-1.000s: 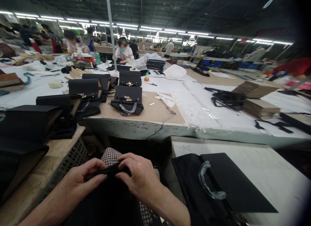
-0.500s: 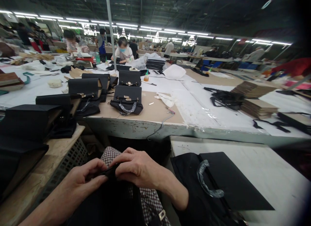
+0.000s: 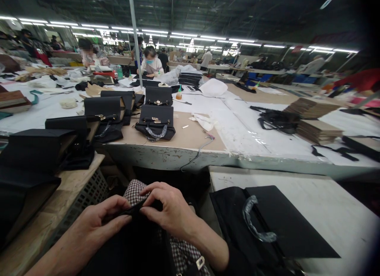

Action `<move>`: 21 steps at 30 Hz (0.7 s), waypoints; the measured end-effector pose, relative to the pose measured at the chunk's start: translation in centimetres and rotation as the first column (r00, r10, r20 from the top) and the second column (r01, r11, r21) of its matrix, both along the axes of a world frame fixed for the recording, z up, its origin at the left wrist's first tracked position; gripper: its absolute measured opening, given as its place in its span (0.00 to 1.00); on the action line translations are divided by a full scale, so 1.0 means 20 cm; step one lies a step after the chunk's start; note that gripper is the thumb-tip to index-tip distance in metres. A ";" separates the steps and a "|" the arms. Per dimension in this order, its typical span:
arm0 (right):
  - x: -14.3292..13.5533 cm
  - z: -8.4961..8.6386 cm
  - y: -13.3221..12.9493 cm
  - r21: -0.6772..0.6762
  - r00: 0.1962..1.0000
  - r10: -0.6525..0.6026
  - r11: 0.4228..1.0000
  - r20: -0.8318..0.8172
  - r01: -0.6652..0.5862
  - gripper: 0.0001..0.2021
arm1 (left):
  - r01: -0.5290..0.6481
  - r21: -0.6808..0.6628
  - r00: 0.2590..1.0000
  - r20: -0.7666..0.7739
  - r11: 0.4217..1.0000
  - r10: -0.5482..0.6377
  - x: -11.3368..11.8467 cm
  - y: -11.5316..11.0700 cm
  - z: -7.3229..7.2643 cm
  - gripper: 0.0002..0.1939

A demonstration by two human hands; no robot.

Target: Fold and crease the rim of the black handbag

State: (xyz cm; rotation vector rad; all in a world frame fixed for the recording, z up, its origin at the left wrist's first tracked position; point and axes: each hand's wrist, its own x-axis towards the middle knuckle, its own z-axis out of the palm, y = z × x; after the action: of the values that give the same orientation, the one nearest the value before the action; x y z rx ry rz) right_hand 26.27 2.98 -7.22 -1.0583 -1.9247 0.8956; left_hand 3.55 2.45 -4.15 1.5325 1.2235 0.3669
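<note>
Black piece (image 3: 133, 244), outline murky, bottom cut off; left fingers (image 3: 117, 224), right fingers (image 3: 154, 216) pinching top edge.

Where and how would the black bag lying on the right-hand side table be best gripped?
Probably by the middle of the plastic-wrapped handle, coming from above on the person's side. It forms a narrow arc bowing that way, away from the broad, flat flap, which offers less to close around. How freely the handle lifts, I cannot tell.

Overhead tube lights, dim foreground, blurred edges
</note>
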 end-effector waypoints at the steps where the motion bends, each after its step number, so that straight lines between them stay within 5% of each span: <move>1: 0.00 0.01 0.00 -0.013 1.000 -0.004 1.000 -0.006 0.004 0.05 | 0.002 -0.003 1.000 -0.003 1.000 -0.002 0.00 0.00 0.00 0.15; 13: 0.01 -0.01 0.04 -0.123 0.999 -0.016 0.992 -0.041 0.011 0.08 | 0.010 -0.018 1.000 0.003 1.000 -0.010 -0.01 -0.01 0.02 0.16; 21: 0.07 0.06 0.06 -0.183 0.986 0.010 0.983 0.166 0.021 0.12 | 0.045 -0.004 0.997 -0.060 0.999 -0.045 -0.02 0.05 0.02 0.18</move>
State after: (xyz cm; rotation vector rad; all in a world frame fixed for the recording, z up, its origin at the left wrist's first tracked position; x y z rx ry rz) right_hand 27.61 4.26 -6.03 -1.2821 -2.0026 1.0257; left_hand 3.25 3.49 -3.70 1.5763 1.2330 0.2920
